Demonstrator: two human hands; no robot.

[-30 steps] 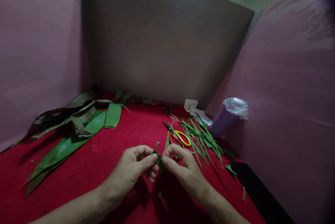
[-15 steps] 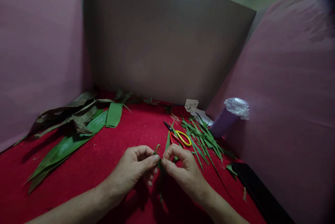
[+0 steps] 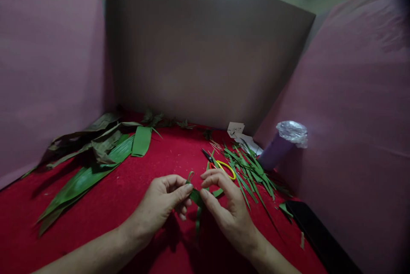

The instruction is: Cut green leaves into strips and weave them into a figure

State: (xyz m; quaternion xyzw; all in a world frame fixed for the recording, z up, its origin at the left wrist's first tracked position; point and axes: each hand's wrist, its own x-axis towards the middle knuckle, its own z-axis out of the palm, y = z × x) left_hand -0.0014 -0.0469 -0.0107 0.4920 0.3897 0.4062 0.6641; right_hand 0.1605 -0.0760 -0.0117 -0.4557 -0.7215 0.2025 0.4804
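Observation:
My left hand (image 3: pixel 163 201) is closed, pinching a folded green leaf strip (image 3: pixel 196 197) between thumb and fingers. A small narrow loop of leaf (image 3: pixel 190 176) sticks up above that pinch. Beside it, my right hand (image 3: pixel 229 210) has its thumb at the strip's right side, with the index and middle fingers lifted apart from the thumb. One end of the strip hangs down between the hands, and another piece shows behind the right thumb. Just beyond the right hand lie scissors (image 3: pixel 228 170) with red and yellow handles, partly covered by the fingers.
Cut green leaf strips (image 3: pixel 248 167) lie in a heap at the right, near a purple container (image 3: pixel 273 152) topped with clear plastic. A black flat object (image 3: pixel 317 231) lies at the right edge. Broad green leaves (image 3: pixel 86 180) and dried leaves (image 3: pixel 104 148) lie left on red cloth (image 3: pixel 96 222).
My right fingers have spread from their pinch by the left fingertips, and more of the leaf strip shows between the hands. The left hand keeps its hold. The view has shifted slightly.

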